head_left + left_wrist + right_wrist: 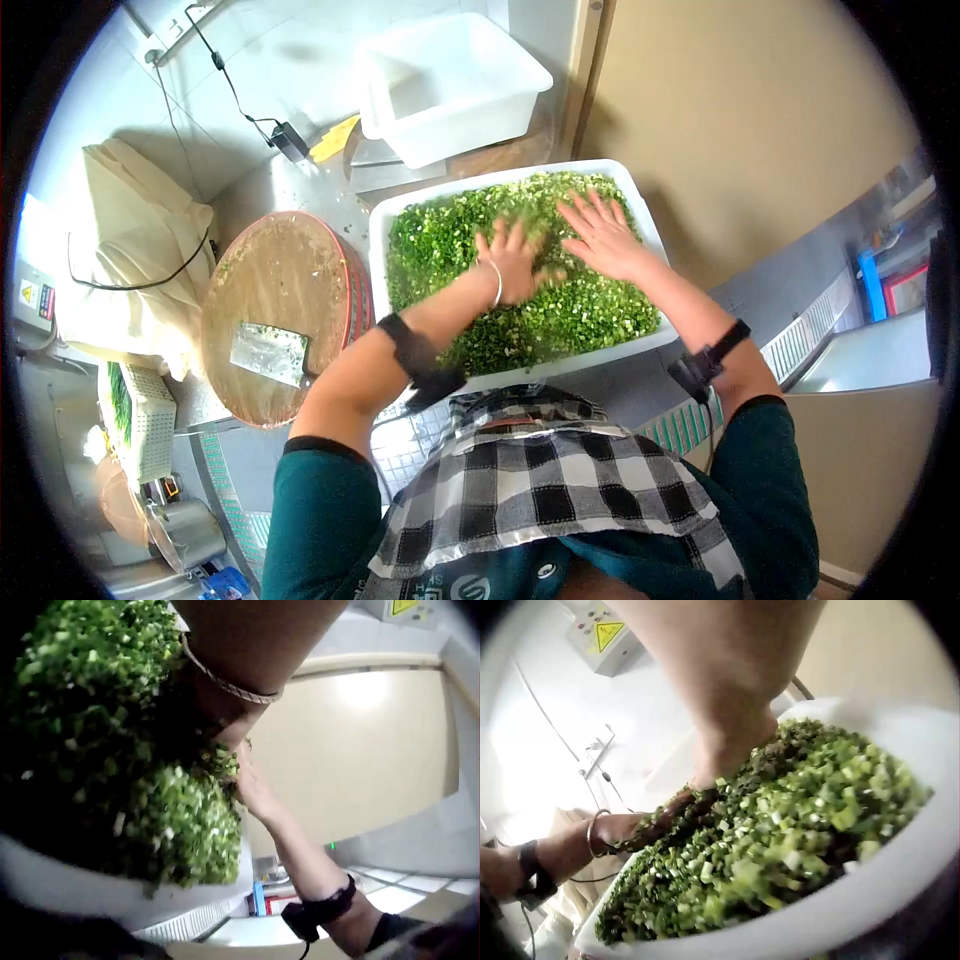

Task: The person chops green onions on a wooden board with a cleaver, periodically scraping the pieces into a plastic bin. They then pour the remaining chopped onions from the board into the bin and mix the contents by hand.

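Note:
Chopped green onion (560, 320) fills a white plastic tub (655, 230), heaped nearly to the rim. My left hand (512, 265), wearing a thin bangle (497, 284), lies spread on the middle of the heap, slightly blurred. To its right, my right hand (608, 240) rests over the far right part of the green onion with fingers straight and apart. Bits of green onion cling around the left hand in the right wrist view. In the left wrist view, the green onion (187, 825) covers part of both hands.
A round wooden chopping board (270, 270) with a cleaver (268, 352) on it stands left of the tub. Behind sits another white tub (460, 110). A cloth-covered object (130, 240) is at the far left, and a beige panel (750, 130) rises on the right.

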Available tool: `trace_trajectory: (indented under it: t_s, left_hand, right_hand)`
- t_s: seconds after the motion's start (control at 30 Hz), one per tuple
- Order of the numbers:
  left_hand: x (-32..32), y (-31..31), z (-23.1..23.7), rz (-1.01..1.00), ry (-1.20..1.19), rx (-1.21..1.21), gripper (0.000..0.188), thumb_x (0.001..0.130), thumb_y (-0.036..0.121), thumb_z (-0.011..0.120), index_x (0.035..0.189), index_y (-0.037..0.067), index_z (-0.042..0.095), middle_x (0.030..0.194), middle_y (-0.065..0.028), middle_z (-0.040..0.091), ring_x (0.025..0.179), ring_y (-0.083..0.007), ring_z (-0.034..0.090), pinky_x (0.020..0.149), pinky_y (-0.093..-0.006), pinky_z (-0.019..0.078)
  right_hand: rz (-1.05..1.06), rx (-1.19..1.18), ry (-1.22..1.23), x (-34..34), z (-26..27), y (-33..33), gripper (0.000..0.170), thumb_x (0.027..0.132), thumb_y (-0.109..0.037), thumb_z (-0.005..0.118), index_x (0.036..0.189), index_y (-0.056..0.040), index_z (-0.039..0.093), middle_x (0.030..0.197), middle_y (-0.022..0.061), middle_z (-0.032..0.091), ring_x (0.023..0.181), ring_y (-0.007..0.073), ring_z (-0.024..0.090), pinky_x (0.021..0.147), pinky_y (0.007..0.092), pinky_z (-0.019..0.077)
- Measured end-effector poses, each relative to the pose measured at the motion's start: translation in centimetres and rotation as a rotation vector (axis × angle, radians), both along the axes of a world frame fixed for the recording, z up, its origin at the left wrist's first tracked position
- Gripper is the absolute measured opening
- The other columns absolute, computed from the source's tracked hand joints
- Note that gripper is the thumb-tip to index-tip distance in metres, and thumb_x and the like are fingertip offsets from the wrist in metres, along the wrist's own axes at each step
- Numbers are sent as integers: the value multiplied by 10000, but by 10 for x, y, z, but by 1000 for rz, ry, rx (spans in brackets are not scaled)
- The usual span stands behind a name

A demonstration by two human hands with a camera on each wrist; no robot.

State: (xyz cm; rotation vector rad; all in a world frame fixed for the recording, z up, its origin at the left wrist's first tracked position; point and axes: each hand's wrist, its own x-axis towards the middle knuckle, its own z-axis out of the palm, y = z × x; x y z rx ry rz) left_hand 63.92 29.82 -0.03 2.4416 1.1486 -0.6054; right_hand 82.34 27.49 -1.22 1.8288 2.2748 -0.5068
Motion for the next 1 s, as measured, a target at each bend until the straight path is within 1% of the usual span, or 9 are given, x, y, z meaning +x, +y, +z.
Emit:
trace_trajectory:
  t_s: [0.37,0.43,0.53,0.6,0.63,0.7,0.83,0.9,1.0]
  left_hand:
    - [-3,-13,-29,-63,-49,-110,640,911,509,346,1454,217,177,1512,-160,25,1373,-417,-27,1056,-628,73]
    - [-5,17,-30,-171,-278,-9,421,883,310,476,1289,200,496,1470,-108,259,1337,-369,233,1044,-594,223]
    - [1,29,24,139,-333,-169,337,807,123,544,1137,147,608,1179,-120,587,1101,-225,543,918,-348,443]
    - [11,35,-19,150,-516,-93,320,806,120,544,1117,137,613,1152,-119,596,1083,-237,545,920,-357,440]
    - [15,38,-34,165,-703,-17,303,804,117,544,1098,128,618,1124,-117,606,1065,-248,548,922,-365,436]
    - [17,36,-22,45,-652,26,278,800,115,551,1067,127,628,1104,-117,611,1052,-243,549,926,-358,433]
    - [17,29,18,-346,-405,189,191,772,101,576,941,75,662,1013,-117,645,985,-253,583,883,-356,452]
    - [11,16,28,140,-690,-124,180,755,85,570,903,33,659,926,-112,669,877,-275,623,797,-369,482]
    - [0,17,25,251,-891,-167,195,782,104,566,921,-7,646,829,-119,671,760,-232,634,710,-335,493]
  right_hand:
    - [-54,-178,19,15,-9,-12,598,949,-505,197,1459,-201,128,1520,78,54,1394,323,5,1104,538,41]
    - [-164,-107,108,3,13,-10,567,956,-477,251,1421,-155,274,1491,108,190,1385,313,116,1117,489,109]
    - [-261,400,849,-26,18,-8,343,942,-275,443,1209,-93,559,1288,128,508,1236,273,424,1062,389,299]
    - [-105,447,883,-51,22,-6,342,945,-302,434,1169,-94,589,1237,108,552,1235,252,430,1071,400,285]
    - [-30,764,905,-71,27,-9,332,923,-265,472,900,24,633,920,204,635,896,267,610,820,378,460]
    - [171,953,666,-78,-80,33,198,894,-164,482,925,-20,614,921,169,617,859,329,589,766,399,463]
    - [-396,422,1232,-58,-3,13,408,913,-317,461,815,40,633,786,215,638,767,290,635,700,385,475]
    - [-509,377,1098,-49,-1,13,390,924,-319,452,830,16,629,762,164,652,686,242,612,676,341,468]
    - [-491,508,936,-39,-18,22,381,919,-311,466,848,26,630,691,134,640,602,237,605,610,335,478]
